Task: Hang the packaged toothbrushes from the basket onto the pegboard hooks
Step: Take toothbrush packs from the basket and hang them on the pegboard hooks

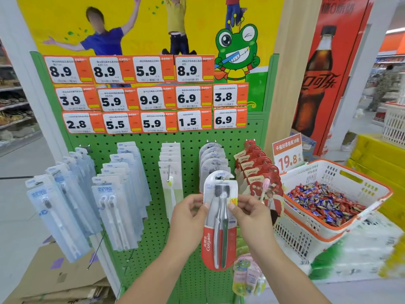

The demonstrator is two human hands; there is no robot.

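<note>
A red and white Colgate toothbrush pack (219, 238) is held upright in front of the green pegboard (153, 150). My left hand (188, 213) pinches its left edge and my right hand (247, 210) pinches its right edge, near the brush heads. The pack's top sits at the tip of a hook (220, 177) that carries several matching grey packs (211, 156). Whether the hang hole is on the hook is unclear. The basket the packs come from is not in view.
Blue toothbrush packs (65, 205) hang on hooks at the left, white ones (171, 167) in the middle, red ones (258, 172) at the right. A white and orange basket (341, 172) of wrapped sweets stands to the right. Flattened cardboard (54, 277) lies at lower left.
</note>
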